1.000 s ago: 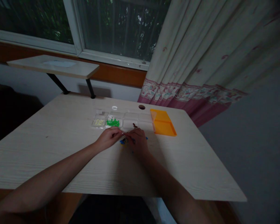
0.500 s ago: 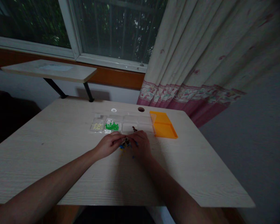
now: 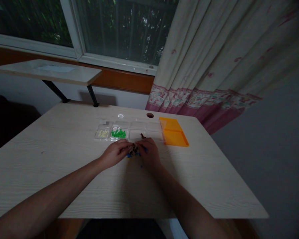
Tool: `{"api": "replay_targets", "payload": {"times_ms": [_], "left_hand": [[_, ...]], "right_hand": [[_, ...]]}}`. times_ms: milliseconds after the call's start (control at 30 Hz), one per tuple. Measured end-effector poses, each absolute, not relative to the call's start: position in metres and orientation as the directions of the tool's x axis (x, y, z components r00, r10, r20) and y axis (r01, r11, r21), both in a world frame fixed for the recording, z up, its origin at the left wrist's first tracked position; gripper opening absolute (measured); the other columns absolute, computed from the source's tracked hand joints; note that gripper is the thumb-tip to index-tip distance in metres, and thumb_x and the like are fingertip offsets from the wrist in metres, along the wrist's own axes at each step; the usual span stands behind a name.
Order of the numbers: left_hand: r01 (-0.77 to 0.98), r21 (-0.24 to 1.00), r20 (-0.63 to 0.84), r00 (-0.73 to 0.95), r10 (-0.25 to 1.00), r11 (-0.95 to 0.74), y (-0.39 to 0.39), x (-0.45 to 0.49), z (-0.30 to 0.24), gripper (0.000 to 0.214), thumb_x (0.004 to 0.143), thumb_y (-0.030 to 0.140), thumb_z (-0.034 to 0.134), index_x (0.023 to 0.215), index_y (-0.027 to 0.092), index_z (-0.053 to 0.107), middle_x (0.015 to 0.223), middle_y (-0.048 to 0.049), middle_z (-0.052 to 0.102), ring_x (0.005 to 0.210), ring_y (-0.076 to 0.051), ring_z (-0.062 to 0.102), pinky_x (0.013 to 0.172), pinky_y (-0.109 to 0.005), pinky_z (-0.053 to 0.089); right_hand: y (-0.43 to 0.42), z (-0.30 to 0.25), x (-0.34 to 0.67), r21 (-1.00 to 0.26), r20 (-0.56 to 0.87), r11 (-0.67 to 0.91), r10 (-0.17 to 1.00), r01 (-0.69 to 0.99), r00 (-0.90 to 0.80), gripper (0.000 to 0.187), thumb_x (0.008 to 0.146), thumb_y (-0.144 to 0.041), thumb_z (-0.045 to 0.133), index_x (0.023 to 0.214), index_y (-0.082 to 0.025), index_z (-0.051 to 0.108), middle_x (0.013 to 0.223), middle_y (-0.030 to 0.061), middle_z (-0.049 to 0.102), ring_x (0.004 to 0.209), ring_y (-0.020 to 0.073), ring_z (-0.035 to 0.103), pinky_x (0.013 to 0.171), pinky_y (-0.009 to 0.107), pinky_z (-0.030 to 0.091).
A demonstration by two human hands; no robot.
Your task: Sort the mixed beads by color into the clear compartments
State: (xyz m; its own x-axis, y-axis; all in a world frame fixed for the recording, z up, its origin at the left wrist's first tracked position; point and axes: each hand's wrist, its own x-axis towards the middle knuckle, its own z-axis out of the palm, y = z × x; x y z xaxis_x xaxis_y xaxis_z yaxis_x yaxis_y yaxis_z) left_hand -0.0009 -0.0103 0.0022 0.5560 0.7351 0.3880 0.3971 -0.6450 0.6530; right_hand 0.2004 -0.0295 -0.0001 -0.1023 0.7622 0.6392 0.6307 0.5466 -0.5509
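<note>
Head view: the desk (image 3: pixel 201 186) lies under the clear tray (image 3: pixel 137 133); an orange case (image 3: pixel 173 130) sits at the tray's right end. At its near side, left hand (image 3: pixel 116 154) and right hand (image 3: pixel 149 154) curl close together at mixed small pieces (image 3: pixel 134 150); whether either grips one, I cannot tell. Picking through them seems underway; next probably calls for a fine pinch.
</note>
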Motion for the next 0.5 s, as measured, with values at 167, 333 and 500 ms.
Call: {"api": "replay_targets", "payload": {"times_ms": [167, 333, 500], "left_hand": [[0.397, 0.661, 0.375, 0.559, 0.739, -0.636, -0.0104, -0.0002, 0.0050, 0.028, 0.097, 0.033, 0.046, 0.102, 0.019, 0.069, 0.081, -0.0045, 0.060, 0.080, -0.016, 0.057, 0.073, -0.026, 0.044], [0.366, 0.710, 0.367, 0.537, 0.759, -0.602, -0.0074, 0.0004, 0.0025, 0.028, 0.097, 0.034, 0.047, 0.097, 0.017, 0.070, 0.080, -0.0041, 0.061, 0.078, -0.014, 0.056, 0.071, -0.025, 0.044], [0.315, 0.788, 0.345, 0.486, 0.803, -0.529, -0.0026, 0.0014, -0.0001, 0.031, 0.095, 0.038, 0.049, 0.091, 0.016, 0.071, 0.083, -0.0051, 0.066, 0.078, -0.015, 0.059, 0.071, -0.026, 0.045]], "right_hand": [[-0.0298, 0.0003, 0.1993, -0.505, 0.640, 0.554, 0.755, 0.662, -0.144, 0.014, 0.089, -0.026, 0.060, 0.087, -0.022, 0.074, 0.081, 0.0055, 0.069, 0.083, 0.0193, 0.062, 0.083, 0.037, 0.050], [-0.0318, 0.0027, 0.1980, -0.466, 0.637, 0.571, 0.746, 0.676, -0.192, 0.016, 0.090, -0.025, 0.059, 0.088, -0.021, 0.074, 0.082, 0.0055, 0.070, 0.083, 0.0184, 0.061, 0.085, 0.036, 0.048], [-0.0317, 0.0017, 0.1980, -0.454, 0.621, 0.569, 0.754, 0.686, -0.215, 0.017, 0.090, -0.025, 0.058, 0.093, -0.021, 0.075, 0.084, 0.0058, 0.070, 0.085, 0.0189, 0.060, 0.083, 0.035, 0.047]]}}
